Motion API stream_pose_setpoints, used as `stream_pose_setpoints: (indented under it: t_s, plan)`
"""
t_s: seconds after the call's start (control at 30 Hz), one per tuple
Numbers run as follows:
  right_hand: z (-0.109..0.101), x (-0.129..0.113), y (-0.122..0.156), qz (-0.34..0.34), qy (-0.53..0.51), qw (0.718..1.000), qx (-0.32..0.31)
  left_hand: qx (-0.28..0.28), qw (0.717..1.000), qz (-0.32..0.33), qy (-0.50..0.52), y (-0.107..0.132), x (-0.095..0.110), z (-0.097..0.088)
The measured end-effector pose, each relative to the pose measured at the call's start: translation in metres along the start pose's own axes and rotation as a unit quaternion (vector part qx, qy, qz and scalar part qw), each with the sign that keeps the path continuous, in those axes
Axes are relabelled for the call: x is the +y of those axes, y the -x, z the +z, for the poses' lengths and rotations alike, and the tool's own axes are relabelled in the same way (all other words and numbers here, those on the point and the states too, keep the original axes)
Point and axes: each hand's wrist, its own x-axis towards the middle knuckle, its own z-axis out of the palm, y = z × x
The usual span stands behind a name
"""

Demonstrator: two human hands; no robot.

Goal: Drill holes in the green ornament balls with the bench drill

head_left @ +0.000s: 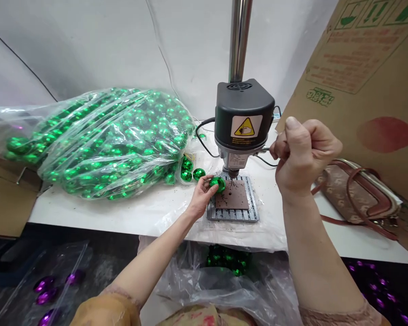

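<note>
My left hand grips a shiny green faceted ball between thumb and fingers, over the left edge of a brown board. That board lies on the slotted metal base of a small bench drill press. Just right of the ball are the chuck and drill bit, above the board. Raised beside the motor head, my right hand is closed round the press's feed lever; its far end is hidden in the fist. Dark crumbs are scattered over the board.
Left on the white table lies a big clear bag of green balls; a few loose ones sit near it. A cardboard box and a brown handbag are at right. Below the edge, clear plastic holds more green balls.
</note>
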Motion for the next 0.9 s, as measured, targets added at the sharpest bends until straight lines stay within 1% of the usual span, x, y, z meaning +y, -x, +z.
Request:
stream_pose_setpoints:
  t_s: [0.1, 0.23, 0.33, 0.53, 0.7, 0.9]
  plan:
    - [0.000, 0.000, 0.000, -0.003, 0.009, 1.000, -0.008, -0.025, 0.999, 0.025, -0.038, -0.005, -0.011, 0.001]
    - [-0.001, 0.002, 0.001, -0.027, 0.023, 0.999, -0.024, -0.041, 0.997, 0.029, -0.063, -0.013, -0.025, 0.001]
    - [-0.002, 0.003, 0.001, -0.043, 0.039, 0.998, -0.035, -0.055, 0.993, 0.042, -0.093, -0.018, -0.030, 0.002]
    - [-0.001, 0.003, 0.000, -0.028, 0.001, 0.999, -0.036, -0.082, 0.982, 0.069, -0.157, -0.023, -0.031, 0.008]
    - [-0.001, 0.003, 0.001, -0.039, 0.004, 0.999, -0.034, -0.121, 0.967, 0.106, -0.197, -0.023, -0.028, 0.010]
    - [-0.002, 0.003, 0.001, -0.037, 0.002, 0.999, -0.035, -0.157, 0.962, 0.102, -0.199, -0.022, -0.026, 0.006]
